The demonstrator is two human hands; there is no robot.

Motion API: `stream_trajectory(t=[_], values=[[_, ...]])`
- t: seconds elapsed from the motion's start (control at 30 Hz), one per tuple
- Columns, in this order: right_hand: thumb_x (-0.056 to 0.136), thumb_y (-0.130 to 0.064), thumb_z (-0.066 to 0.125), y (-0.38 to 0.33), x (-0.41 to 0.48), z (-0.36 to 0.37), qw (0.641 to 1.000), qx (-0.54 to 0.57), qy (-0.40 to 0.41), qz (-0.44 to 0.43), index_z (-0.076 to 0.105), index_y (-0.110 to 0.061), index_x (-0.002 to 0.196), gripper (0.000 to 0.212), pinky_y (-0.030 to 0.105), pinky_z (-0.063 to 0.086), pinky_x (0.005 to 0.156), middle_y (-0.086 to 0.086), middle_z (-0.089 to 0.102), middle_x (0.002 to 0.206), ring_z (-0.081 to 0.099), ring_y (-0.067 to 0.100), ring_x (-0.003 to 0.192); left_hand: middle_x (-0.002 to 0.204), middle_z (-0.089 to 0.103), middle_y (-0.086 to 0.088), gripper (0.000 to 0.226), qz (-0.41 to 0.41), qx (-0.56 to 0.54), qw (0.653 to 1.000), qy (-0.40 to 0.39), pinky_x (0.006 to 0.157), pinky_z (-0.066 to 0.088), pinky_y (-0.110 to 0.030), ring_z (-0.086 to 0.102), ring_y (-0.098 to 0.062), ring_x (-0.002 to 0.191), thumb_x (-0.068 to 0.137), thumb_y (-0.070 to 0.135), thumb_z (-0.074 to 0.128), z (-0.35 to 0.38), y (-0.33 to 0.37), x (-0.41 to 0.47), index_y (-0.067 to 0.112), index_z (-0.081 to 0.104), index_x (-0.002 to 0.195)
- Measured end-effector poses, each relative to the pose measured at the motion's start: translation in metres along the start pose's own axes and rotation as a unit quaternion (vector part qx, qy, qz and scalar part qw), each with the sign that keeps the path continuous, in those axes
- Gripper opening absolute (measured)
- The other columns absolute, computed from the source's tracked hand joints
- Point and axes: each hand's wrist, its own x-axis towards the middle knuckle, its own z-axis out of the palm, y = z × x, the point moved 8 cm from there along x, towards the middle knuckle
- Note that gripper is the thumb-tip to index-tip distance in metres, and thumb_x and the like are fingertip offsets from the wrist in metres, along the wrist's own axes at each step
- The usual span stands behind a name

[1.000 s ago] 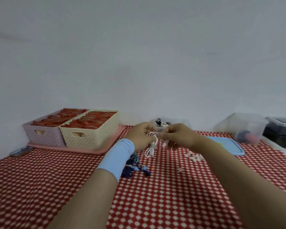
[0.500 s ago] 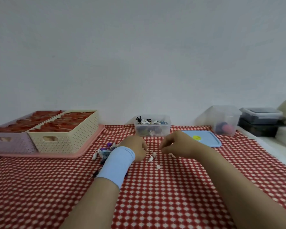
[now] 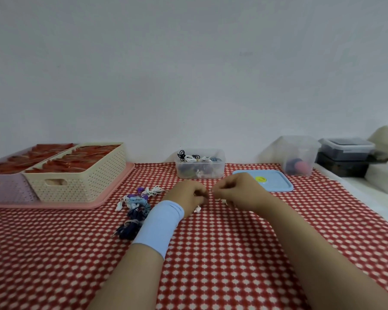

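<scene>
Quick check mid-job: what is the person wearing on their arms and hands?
The left hand and right hand are both bare: no gloves, and no watch shows. A plain light blue wristband, smooth and unmarked, wraps the left wrist. The right forearm is bare as far as the picture's edge, with no sleeve in view.

Red-and-white checked table [image 3: 222, 253]; left of it a cream basket [image 3: 81, 177] on a pink tray [image 3: 112, 193]; light blue wristband [image 3: 160, 224]; pale blue lid [image 3: 276, 183].
</scene>
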Motion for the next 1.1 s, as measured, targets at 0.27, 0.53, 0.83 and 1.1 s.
stream_trajectory(t=[0.27, 0.53, 0.83, 1.1], values=[[0.095, -0.011, 0.067, 0.025, 0.001, -0.022, 0.974, 0.209, 0.061, 0.059, 0.073, -0.007, 0.107, 0.014, 0.019, 0.033, 0.038, 0.008, 0.076, 0.088, 0.051, 0.012, 0.047, 0.079, 0.073, 0.007, 0.016, 0.000, -0.221, 0.967, 0.123, 0.080, 0.051, -0.027, 0.063, 0.003, 0.068, 0.097, 0.029, 0.058, -0.019, 0.002, -0.009, 0.021, 0.073, 0.096], [0.092, -0.007, 0.067, 0.023, -0.001, -0.010, 0.953, 0.293, 0.005, 0.079, 0.075, -0.006, 0.102, 0.012, 0.019, 0.029, 0.038, 0.007, 0.074, 0.082, 0.052, 0.012, 0.049, 0.094, 0.074, 0.010, 0.018, -0.038, -0.326, 0.942, 0.075, 0.071, 0.047, -0.009, 0.066, 0.003, 0.084, 0.098, 0.022, 0.059, -0.006, 0.003, -0.015, 0.026, 0.073, 0.108], [0.092, -0.010, 0.067, 0.014, -0.004, -0.001, 0.952, 0.295, -0.045, 0.062, 0.079, -0.011, 0.102, 0.015, 0.019, 0.027, 0.041, 0.009, 0.068, 0.082, 0.053, 0.013, 0.054, 0.089, 0.077, 0.008, 0.015, -0.006, -0.373, 0.924, 0.084, 0.072, 0.050, -0.009, 0.070, -0.004, 0.085, 0.092, 0.018, 0.066, -0.011, 0.012, -0.020, 0.029, 0.073, 0.100], [0.091, -0.007, 0.064, 0.015, -0.004, 0.005, 0.944, 0.312, -0.085, 0.068, 0.081, -0.013, 0.096, 0.019, 0.017, 0.029, 0.036, 0.010, 0.072, 0.086, 0.056, 0.013, 0.053, 0.088, 0.076, 0.014, 0.013, -0.012, -0.357, 0.931, 0.079, 0.080, 0.044, -0.011, 0.066, 0.010, 0.087, 0.091, 0.024, 0.068, -0.010, 0.012, -0.022, 0.034, 0.072, 0.096]])
